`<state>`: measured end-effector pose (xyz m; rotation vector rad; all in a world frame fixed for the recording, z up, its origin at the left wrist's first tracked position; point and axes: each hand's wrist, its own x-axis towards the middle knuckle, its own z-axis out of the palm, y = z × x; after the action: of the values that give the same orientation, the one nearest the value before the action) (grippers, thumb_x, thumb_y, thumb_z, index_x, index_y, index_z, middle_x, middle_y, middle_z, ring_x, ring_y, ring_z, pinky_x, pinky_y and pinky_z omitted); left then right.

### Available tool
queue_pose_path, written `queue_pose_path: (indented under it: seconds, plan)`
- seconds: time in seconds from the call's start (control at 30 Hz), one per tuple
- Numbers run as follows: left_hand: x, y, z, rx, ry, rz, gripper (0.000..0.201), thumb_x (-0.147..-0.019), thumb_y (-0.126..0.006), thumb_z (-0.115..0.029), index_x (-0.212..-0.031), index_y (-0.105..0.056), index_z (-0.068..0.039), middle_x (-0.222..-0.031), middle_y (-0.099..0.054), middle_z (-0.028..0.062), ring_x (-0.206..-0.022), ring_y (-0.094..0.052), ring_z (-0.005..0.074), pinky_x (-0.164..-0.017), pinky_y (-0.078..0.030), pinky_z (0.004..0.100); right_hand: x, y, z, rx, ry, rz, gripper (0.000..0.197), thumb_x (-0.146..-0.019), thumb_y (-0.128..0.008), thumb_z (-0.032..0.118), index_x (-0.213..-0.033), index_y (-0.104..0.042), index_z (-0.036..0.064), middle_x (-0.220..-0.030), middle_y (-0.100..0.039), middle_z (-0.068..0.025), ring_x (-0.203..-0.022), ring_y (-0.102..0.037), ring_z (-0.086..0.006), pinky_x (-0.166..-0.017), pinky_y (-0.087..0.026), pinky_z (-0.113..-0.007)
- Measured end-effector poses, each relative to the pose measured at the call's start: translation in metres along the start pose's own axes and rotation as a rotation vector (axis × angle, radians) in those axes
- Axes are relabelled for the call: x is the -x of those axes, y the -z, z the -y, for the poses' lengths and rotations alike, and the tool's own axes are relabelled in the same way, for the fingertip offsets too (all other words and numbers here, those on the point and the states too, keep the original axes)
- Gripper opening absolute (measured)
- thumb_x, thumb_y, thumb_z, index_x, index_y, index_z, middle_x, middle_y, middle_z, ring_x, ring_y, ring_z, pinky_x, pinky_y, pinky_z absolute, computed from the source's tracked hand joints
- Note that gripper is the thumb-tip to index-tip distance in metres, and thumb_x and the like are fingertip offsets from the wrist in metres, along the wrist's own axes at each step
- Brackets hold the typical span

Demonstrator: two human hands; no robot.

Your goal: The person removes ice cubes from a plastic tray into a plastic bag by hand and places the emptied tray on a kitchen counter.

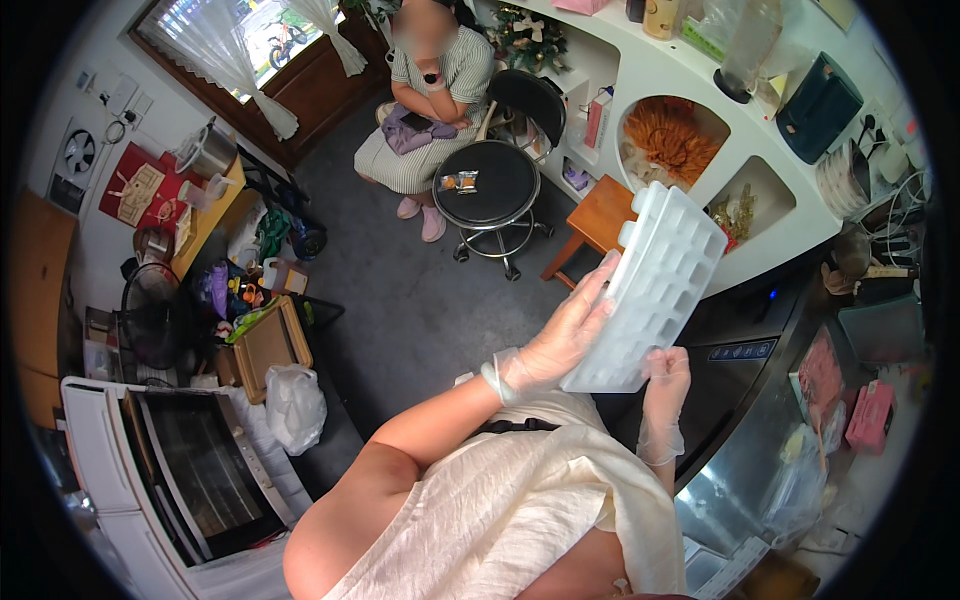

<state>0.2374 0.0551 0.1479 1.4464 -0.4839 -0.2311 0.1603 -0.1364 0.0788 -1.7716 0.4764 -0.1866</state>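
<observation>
A whitish translucent ice cube tray (650,300) with rows of squarish cells is held up tilted in front of me. Rounded tabs stick out along its upper left edge. My left hand (572,330), in a clear disposable glove, supports the tray's left side with its fingers along the edge. At the lower right corner, my right hand (666,385), also gloved, has curled fingers gripping the tray. Parts of the fingers of both hands are hidden by the tray or by the hand itself.
A dark appliance with a lit panel (742,350) and a steel counter (735,500) are at my right. Ahead stand a wooden stool (603,212) and a black round stool (487,215); a person (430,120) sits beyond. An oven (205,470) and white plastic bag (296,410) lie left.
</observation>
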Motion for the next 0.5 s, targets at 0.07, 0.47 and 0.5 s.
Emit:
queue_pose_path:
  seconds: [0.07,0.47,0.5]
  plan:
    - [0.002,-0.008,0.006,0.037,0.007,-0.009,0.058,-0.097,-0.041,-0.008,-0.147,-0.013,-0.002,-0.153,-0.014,0.0128,-0.141,-0.014,0.0211,-0.113,-0.013,0.0320,-0.001,0.006,0.001,-0.009,0.004,-0.028,0.014,-0.093,-0.051,0.008,-0.081,-0.045,0.0037,-0.072,-0.052,-0.0012,-0.063,-0.046,-0.0076,-0.061,-0.042,-0.023]
    - [-0.007,-0.030,0.043,0.144,0.103,-0.086,0.053,-0.099,-0.042,-0.015,-0.146,-0.019,-0.004,-0.136,-0.042,0.0130,-0.123,-0.041,0.0169,-0.103,-0.033,0.0286,0.012,0.031,0.005,-0.056,0.189,-0.340,0.013,-0.096,-0.048,0.014,-0.095,-0.047,0.0016,-0.081,-0.054,-0.0043,-0.072,-0.052,-0.0117,-0.071,-0.045,-0.027]
    - [-0.011,-0.036,0.043,0.131,0.089,-0.083,0.051,-0.099,-0.044,-0.018,-0.144,-0.024,-0.003,-0.136,-0.043,0.0120,-0.123,-0.041,0.0173,-0.103,-0.033,0.0287,0.016,0.036,0.003,-0.050,0.180,-0.388,0.013,-0.096,-0.048,0.015,-0.096,-0.048,0.0015,-0.081,-0.054,-0.0045,-0.073,-0.053,-0.0119,-0.071,-0.045,-0.027]
